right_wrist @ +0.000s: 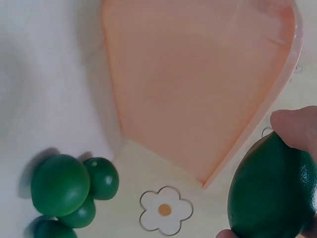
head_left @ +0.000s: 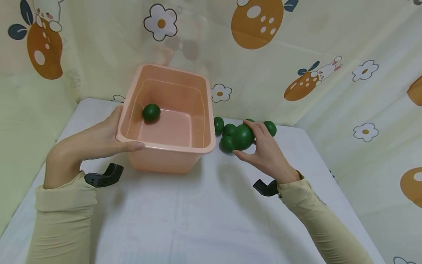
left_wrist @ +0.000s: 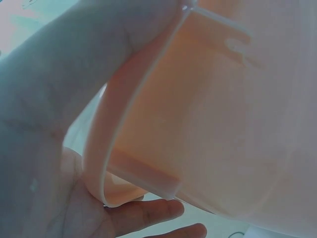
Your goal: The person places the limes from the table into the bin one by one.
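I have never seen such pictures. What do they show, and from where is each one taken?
There is no robot: a person works with two bare hands. The wide picture is taken from the person's head, the two close ones from cameras worn on the wrists. The left hand holds a peach-coloured tub by its rim; one round green object lies inside. The right hand has another round green object in its grip. Beside the tub, more round green objects lie on the white table.
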Available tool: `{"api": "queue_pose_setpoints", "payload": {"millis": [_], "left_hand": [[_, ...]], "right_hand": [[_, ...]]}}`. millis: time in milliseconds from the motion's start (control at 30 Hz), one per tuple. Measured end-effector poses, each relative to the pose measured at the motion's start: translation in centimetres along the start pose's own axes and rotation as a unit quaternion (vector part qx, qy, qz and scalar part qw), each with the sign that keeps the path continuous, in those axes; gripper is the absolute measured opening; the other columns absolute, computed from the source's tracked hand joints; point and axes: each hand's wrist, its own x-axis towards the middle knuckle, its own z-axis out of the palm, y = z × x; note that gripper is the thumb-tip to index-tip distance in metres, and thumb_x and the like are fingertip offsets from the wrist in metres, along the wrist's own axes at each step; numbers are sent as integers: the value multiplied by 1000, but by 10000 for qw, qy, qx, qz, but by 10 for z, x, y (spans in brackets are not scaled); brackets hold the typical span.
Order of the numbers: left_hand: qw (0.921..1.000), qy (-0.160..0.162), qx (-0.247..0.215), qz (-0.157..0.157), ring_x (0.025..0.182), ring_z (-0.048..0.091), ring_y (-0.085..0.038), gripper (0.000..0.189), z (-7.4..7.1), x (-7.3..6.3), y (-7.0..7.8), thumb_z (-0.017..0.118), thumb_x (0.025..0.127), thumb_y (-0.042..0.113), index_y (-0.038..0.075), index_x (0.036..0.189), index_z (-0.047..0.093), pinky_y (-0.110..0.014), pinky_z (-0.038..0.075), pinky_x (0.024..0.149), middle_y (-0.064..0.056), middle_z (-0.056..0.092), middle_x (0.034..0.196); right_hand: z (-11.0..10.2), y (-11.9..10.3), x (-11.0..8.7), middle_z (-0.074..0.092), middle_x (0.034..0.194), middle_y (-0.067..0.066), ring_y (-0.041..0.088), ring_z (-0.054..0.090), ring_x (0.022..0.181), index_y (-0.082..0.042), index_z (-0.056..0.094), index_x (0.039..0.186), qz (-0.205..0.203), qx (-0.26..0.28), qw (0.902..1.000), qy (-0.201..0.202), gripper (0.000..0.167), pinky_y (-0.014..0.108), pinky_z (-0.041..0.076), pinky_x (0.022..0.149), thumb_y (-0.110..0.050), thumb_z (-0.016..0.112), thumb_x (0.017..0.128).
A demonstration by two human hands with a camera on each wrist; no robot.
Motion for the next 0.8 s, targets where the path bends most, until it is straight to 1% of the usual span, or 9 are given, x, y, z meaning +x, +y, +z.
{"api": "queue_pose_setpoints", "payload": {"millis": [133, 200, 367, 433, 533, 633, 667, 733, 800], "left_hand": [[9999, 15, 38, -111, 124, 39, -15, 97, 0, -1, -1, 76, 81, 31, 28, 146, 3, -41, 40, 100, 4, 25, 141], [9999, 22, 55, -90, 124, 39, -16, 98, 0, -1, -1, 76, 81, 30, 27, 146, 3, -43, 40, 100, 2, 25, 141], [9999, 71, 70, 76, 122, 41, -15, 95, -1, 0, -2, 76, 81, 27, 25, 146, 7, -25, 41, 97, 2, 27, 140], [9999, 95, 62, 116, 122, 40, -14, 95, -1, 0, -2, 76, 81, 27, 25, 146, 7, -22, 40, 96, 3, 27, 140], [9999, 101, 11, 97, 124, 39, -15, 95, -1, 0, -1, 76, 81, 26, 23, 145, 7, -31, 39, 101, 1, 26, 141], [9999, 83, -56, 40, 125, 38, -18, 93, 0, 0, -1, 76, 81, 26, 21, 145, 9, -45, 35, 103, -2, 26, 141], [9999, 76, -70, 35, 126, 36, -18, 93, 0, 0, -1, 76, 81, 26, 20, 145, 8, -47, 34, 104, -2, 26, 141], [9999, 78, -67, 33, 126, 36, -19, 93, 0, 0, -2, 76, 81, 26, 20, 145, 9, -48, 33, 104, -3, 26, 141], [9999, 99, -50, 49, 125, 37, -18, 93, 0, -1, -2, 76, 80, 26, 19, 144, 9, -45, 34, 104, -3, 27, 140]], "right_hand": [[0, -10, 0, 37, 137, 14, 28, 48, 119, -8, 31, 145, -204, 47, 9998, -29, 88, 43, 51, 91, -27, 81, 75], [0, -15, 1, 37, 137, 15, 28, 48, 119, -8, 30, 146, -337, 61, 9994, -29, 89, 43, 51, 90, -27, 81, 75], [-2, -27, 5, 38, 138, 14, 27, 48, 118, -9, 29, 146, -683, 88, 9976, 6, 90, 42, 52, 89, -26, 81, 75], [-1, -31, 8, 40, 138, 13, 25, 48, 119, -8, 29, 146, -815, 177, 9965, 6, 90, 40, 52, 89, -26, 82, 74], [1, -35, 12, 41, 137, 12, 23, 48, 119, -5, 30, 144, -936, 386, 9949, -27, 90, 37, 52, 89, -24, 82, 74], [3, -39, 15, 43, 136, 11, 23, 49, 118, -4, 31, 142, -938, 539, 9941, -75, 88, 36, 53, 88, -23, 83, 73], [4, -40, 16, 43, 135, 11, 22, 50, 117, -4, 31, 141, -928, 553, 9941, -92, 88, 36, 53, 88, -24, 83, 73], [5, -42, 17, 44, 134, 11, 22, 50, 116, -5, 32, 140, -934, 510, 9943, -108, 86, 36, 53, 87, -26, 82, 73], [6, -44, 20, 45, 134, 11, 22, 50, 115, -5, 33, 140, -970, 442, 9942, -108, 86, 37, 53, 87, -28, 82, 73]]}}
